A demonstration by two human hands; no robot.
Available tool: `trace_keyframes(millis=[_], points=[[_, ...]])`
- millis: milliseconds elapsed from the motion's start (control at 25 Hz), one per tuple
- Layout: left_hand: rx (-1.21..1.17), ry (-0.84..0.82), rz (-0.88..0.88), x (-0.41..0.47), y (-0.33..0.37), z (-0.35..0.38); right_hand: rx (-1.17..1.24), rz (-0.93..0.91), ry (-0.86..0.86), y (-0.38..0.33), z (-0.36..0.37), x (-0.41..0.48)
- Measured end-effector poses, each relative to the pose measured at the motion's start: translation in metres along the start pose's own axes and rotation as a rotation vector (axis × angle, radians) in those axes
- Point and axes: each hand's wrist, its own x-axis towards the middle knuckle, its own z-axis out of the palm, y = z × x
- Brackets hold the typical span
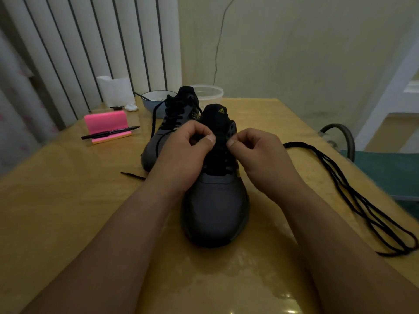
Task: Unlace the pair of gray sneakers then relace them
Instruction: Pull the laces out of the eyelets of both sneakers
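Room on the yellow table (56,200) lies mostly at the near left, where the glossy top is bare out to the left edge. The right side is tighter. A loose black lace (362,196) lies in long loops along the right edge, starting near the right hand (256,152), and a teal chair seat (390,171) sits just beyond that edge.

The near sneaker (215,200) stands at the centre, toe toward the person. The far sneaker (167,132) sits just behind it to the left, touching or nearly so, with black lacing still in its eyelets. The left hand (183,150) and the right hand have their fingers curled, each thumb pressed to its forefinger. They pinch at the near sneaker's dark throat from either side; whether they hold lace or eyelet edge cannot be told. Both forearms run along the shoe's flanks.

A black lace tip (132,175) lies on the table just left of the left wrist. Farther back on the left, a black pen (111,133) rests across a pink stand (105,121). A bowl (156,98), a clear plastic tub (207,92) and a white paper roll (115,90) crowd the far edge behind the shoes.
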Motion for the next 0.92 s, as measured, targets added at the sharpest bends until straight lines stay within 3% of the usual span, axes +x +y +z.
trace_keyframes(millis=[120,320,560,640,760,920], points=[[0.214,0.059,0.118,-0.001,-0.003,0.002,0.135,0.032,-0.022,0.004,-0.002,0.000],[0.226,0.067,0.145,-0.002,-0.004,0.003,0.180,0.047,-0.083,0.005,-0.007,0.001],[0.177,0.029,0.139,-0.003,-0.005,0.003,-0.009,-0.003,0.012,0.002,0.004,-0.002],[0.174,0.035,0.136,-0.002,-0.005,0.003,0.027,-0.008,0.011,0.001,0.003,0.000],[0.144,0.049,0.114,0.000,-0.008,0.003,0.131,0.079,-0.043,0.000,-0.003,0.002],[0.138,0.041,0.115,-0.001,-0.008,0.003,0.031,0.090,-0.129,0.004,-0.005,0.001]])
